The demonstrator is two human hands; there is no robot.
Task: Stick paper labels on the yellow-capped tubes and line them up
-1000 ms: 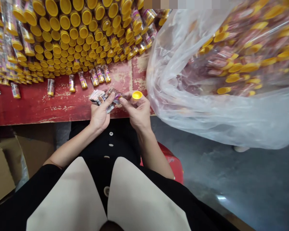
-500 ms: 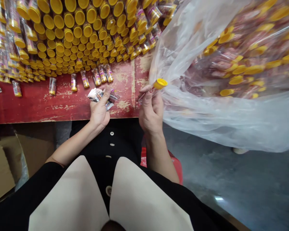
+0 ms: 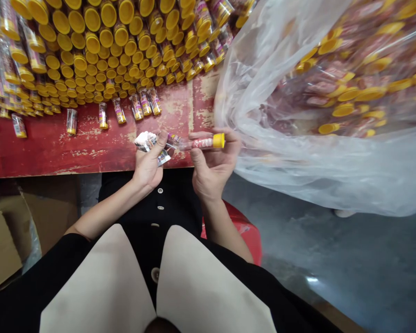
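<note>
Brown cardboard (image 3: 2, 249) sits at far left, below the edge of a worn red tabletop (image 3: 38, 157). On that table a great stack of yellow-capped tubes (image 3: 92, 41) turns its caps toward the worker, and a few loose printed tubes (image 3: 103, 115) lie in front (the last three side by side). Next comes the left hand (image 3: 149, 169), clutching a sheaf of printed sleeves (image 3: 146, 141) and pinching one clear, purple-marked sleeve (image 3: 174, 138). Just right of it the candy tube (image 3: 203, 143) is held nearly level, its yellow cap (image 3: 218, 140) pointing right; I can't tell whether its other end is inside the sleeve. The right hand (image 3: 215, 173) grasps that tube between thumb and fingers. Beyond the forearm shows a red seat (image 3: 244, 231), then a cloudy plastic bag (image 3: 298, 171) bulging with bagged tubes (image 3: 346, 95).
</note>
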